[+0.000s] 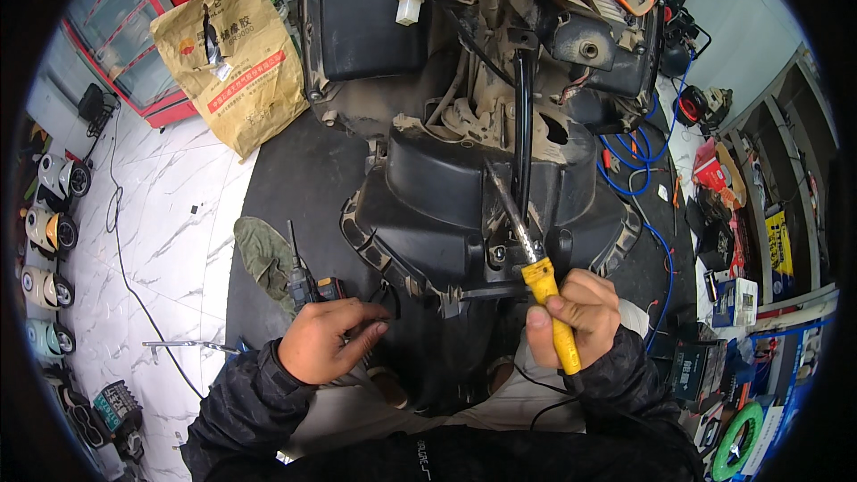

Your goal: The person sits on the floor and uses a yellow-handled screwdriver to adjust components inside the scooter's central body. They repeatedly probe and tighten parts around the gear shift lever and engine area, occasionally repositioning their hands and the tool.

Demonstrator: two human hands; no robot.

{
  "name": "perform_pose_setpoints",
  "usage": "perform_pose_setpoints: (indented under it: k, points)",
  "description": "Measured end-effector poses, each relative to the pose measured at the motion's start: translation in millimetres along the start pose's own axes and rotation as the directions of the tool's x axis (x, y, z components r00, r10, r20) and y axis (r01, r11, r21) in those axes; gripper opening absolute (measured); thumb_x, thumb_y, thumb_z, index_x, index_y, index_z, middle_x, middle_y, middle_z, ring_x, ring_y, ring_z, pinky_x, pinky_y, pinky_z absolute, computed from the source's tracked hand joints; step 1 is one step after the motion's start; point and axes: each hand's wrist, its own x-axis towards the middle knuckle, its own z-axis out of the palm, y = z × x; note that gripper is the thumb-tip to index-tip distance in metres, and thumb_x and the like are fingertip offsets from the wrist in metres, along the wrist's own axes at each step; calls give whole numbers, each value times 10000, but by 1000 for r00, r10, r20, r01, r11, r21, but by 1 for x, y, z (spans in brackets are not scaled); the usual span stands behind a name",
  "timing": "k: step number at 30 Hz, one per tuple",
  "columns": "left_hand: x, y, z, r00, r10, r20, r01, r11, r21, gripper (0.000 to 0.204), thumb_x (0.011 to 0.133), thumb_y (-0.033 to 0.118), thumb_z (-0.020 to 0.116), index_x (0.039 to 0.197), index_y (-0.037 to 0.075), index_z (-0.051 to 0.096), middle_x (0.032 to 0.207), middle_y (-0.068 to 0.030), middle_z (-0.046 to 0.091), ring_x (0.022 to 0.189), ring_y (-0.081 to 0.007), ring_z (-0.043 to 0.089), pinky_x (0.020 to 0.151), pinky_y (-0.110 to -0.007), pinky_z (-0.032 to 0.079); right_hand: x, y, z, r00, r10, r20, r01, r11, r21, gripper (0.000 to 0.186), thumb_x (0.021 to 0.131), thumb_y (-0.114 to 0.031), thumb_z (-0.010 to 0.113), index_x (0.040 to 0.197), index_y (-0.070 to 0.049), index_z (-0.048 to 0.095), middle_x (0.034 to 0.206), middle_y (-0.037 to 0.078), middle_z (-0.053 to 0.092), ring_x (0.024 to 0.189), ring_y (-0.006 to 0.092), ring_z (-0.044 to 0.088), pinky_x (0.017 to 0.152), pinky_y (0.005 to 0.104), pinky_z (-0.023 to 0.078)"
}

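Low at the near side, the right hand [580, 317] was wrapped tight round a soldering iron [563, 339], smooth yellow handle, metal shaft slanting up and away! Across from it, the left hand [328, 339] curled loosely; whether it gripped anything, you couldn't tell. Just past those knuckles, a dark power tool [302, 287] beside crumpled green cloth [261, 254]. Then came dusty, curved black plastic moulding [428, 180], the iron's slim tip over it, and beyond, a creased brown paper sack [254, 107].

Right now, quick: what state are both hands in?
Left hand: loosely curled; whether it pinches anything cannot be told.
Right hand: closed around the yellow-handled soldering iron with metal shaft.
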Motion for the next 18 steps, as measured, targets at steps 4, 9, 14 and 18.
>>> perform_pose_setpoints:
  k: [4,9,14,18]
  points:
    - [0,1,0,1000,-7,-6,7,1000,-13,144,982,68,764,1114,11,767,861,-145,725,715,-316,703,678,-381,558,0,-1,-2,998,47,-30,-48,999,-21,361,836,19,833,1054,-10,547,707,89,576,489,218,514,453,368,414]
    - [0,2,0,1000,-5,-3,5,1000,-17,141,989,66,757,1113,2,768,902,-161,749,743,-321,726,700,-380,573,1,1,1,999,-23,-33,24,1000,13,359,836,20,835,1036,-17,540,678,78,566,488,221,520,452,369,416]
    - [0,1,0,999,-32,4,32,999,-12,152,989,74,760,1117,-9,764,925,-176,759,760,-337,736,710,-384,581,1,1,2,994,40,-98,-41,999,-11,354,831,10,843,1016,-21,543,679,79,573,482,213,513,448,366,411]
    - [-1,1,-1,998,-57,11,57,998,-7,160,991,83,760,1119,-13,763,935,-185,764,782,-348,748,724,-390,591,1,0,0,999,14,-38,-13,1000,15,334,843,6,815,1024,-24,536,670,71,561,485,200,498,464,363,405]
